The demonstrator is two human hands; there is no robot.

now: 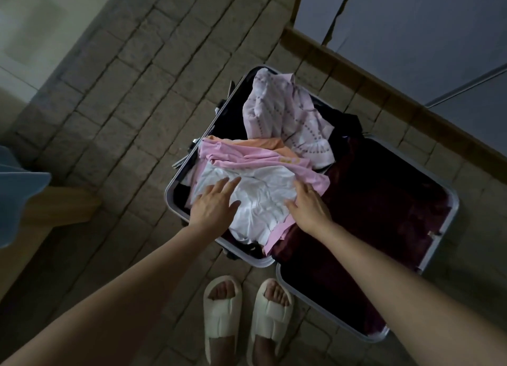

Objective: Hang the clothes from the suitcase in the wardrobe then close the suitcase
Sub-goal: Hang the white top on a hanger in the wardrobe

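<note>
An open suitcase with a grey rim lies flat on the tiled floor. Its left half holds a pile of clothes: a crumpled white garment on top, a pink garment under it, an orange one behind, and a pale lilac patterned garment at the far end. The right half, lined dark maroon, holds no clothes. My left hand rests with straight fingers on the white garment's left side. My right hand lies on its right side, fingers at the pink edge.
A wooden bench or bed frame with blue cloth stands at the left. A wooden rail runs along grey panels at the upper right. My feet in white slippers stand just in front of the suitcase.
</note>
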